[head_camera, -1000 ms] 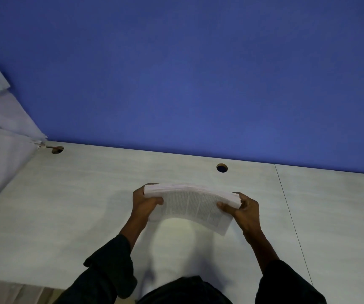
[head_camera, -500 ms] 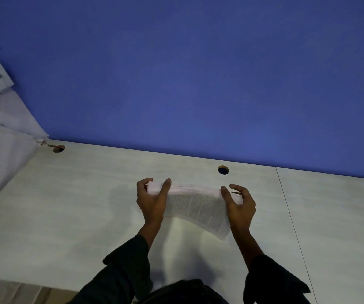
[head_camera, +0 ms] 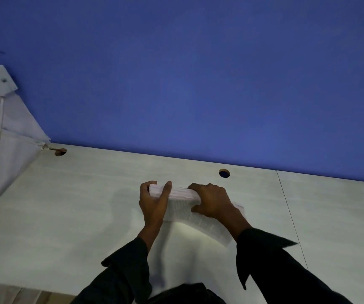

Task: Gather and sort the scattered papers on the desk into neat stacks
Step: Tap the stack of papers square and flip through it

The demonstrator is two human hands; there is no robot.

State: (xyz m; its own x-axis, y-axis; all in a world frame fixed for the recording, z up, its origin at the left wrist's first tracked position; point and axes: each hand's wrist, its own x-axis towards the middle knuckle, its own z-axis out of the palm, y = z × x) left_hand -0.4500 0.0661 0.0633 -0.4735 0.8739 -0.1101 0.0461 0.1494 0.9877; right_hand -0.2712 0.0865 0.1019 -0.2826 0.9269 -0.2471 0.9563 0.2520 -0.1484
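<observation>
Now the left hand grips the left end of the paper stack, thumb over its near face and fingers curled behind, while the right hand clamps over the top toward the right end. The stack stands on edge at mid-table, probably so its sheets can be squared up. Thin printed sheets bow softly toward the near right, above a pale, wood-grained table with a round cable hole just beyond.
</observation>
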